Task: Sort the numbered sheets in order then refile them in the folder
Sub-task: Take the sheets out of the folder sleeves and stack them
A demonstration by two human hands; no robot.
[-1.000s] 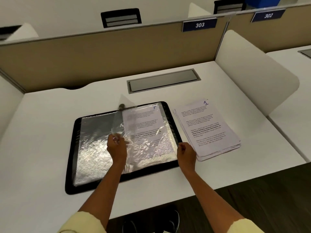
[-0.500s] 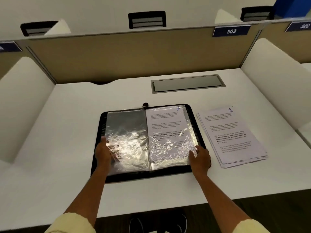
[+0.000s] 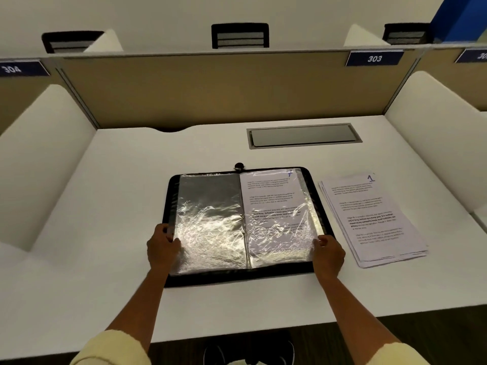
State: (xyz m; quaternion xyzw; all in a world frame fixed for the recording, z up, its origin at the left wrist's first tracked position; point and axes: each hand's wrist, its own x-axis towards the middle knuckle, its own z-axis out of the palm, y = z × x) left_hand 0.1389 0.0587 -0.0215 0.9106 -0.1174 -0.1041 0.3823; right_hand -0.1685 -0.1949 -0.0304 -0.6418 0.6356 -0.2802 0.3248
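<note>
Two hands pin our open black zip-edged folder (image 3: 247,279) of clear plastic sleeves flat on the white desk (image 3: 105,259): left hand (image 3: 162,248) and right hand (image 3: 329,255) curl their fingers over its outer edges. Its right sleeve shows a sheet marked 7 (image 3: 271,204). We keep the loose stack of printed sheets topped by number 1 (image 3: 371,219) just beside the folder, handy for refiling.

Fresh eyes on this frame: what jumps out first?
The open black folder at desk centre, its crinkled plastic sleeves glaring; the right sleeve holds a sheet marked 7. Both hands grip its near corners: left hand, right hand. Right of it lies a loose stack topped by sheet 1.
</note>
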